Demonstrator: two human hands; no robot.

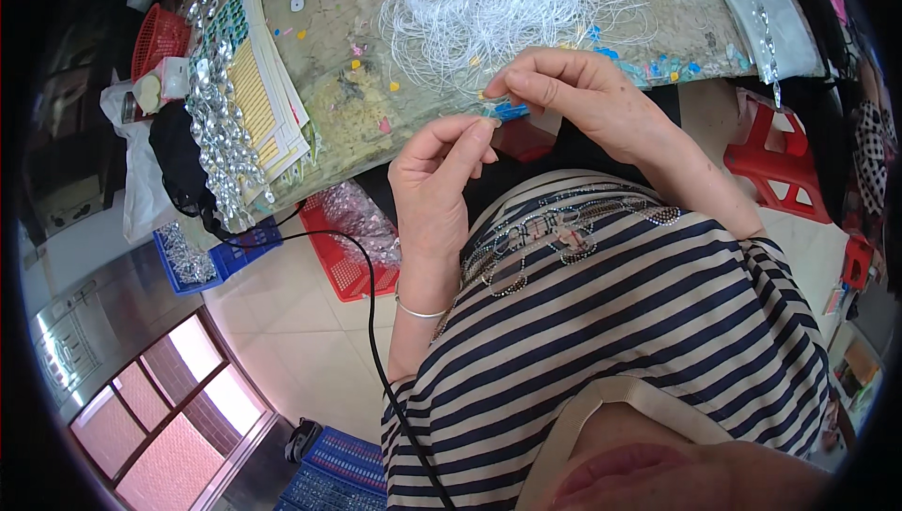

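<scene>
At the near edge of the worktable, my left hand (438,165) pinches with thumb and forefinger. Something tiny shows at its fingertips, too small to name. Just above and to the right, my right hand (581,90) is also closed in a pinch, its fingertips a short way from the left ones. Whatever it holds is too fine to make out. Beyond both hands lies a loose, tangled heap of white thread (507,8), with strands trailing toward the table edge. Small blue scraps (512,111) lie by the edge, beside my right fingers.
Strings of silvery faceted beads (221,126) hang over the table's left side beside printed sheets (258,88). A black cable (374,323) crosses by my left arm. Below stand a red crate (348,281) and a blue crate (221,262); a red stool (780,159) is at right.
</scene>
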